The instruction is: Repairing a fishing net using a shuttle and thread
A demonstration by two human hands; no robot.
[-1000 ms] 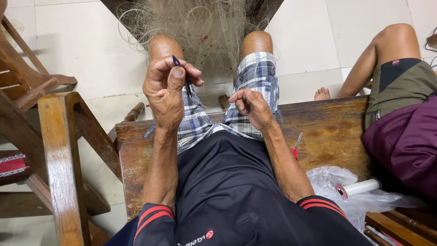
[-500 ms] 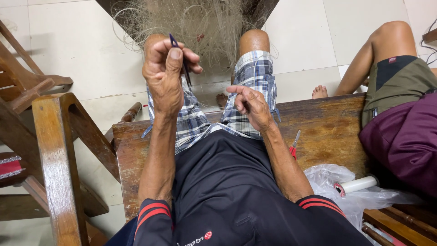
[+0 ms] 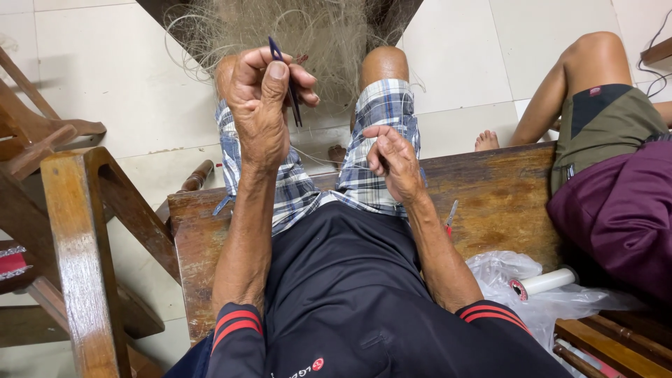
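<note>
My left hand (image 3: 262, 101) is raised above my left knee and grips a thin dark blue netting needle (image 3: 287, 80) between thumb and fingers. My right hand (image 3: 392, 162) rests lower over my right thigh, its fingers pinched on a fine pale line (image 3: 329, 164) that runs toward the left hand. A mass of tangled pale fishing net (image 3: 308, 31) hangs in front of my knees, partly covering them. I sit on a worn wooden bench (image 3: 490, 203) in plaid shorts and a black shirt.
Another person in green shorts and a maroon top (image 3: 616, 189) sits on the bench at my right. A clear plastic bag with a white roll (image 3: 539, 283) lies beside my right elbow. A small red-handled tool (image 3: 450, 215) lies on the bench. Wooden chair frames (image 3: 77, 238) stand at left on the tiled floor.
My left hand has risen farther up with the needle, pulling the line longer. My right hand has stayed over the thigh, pinching the line.
</note>
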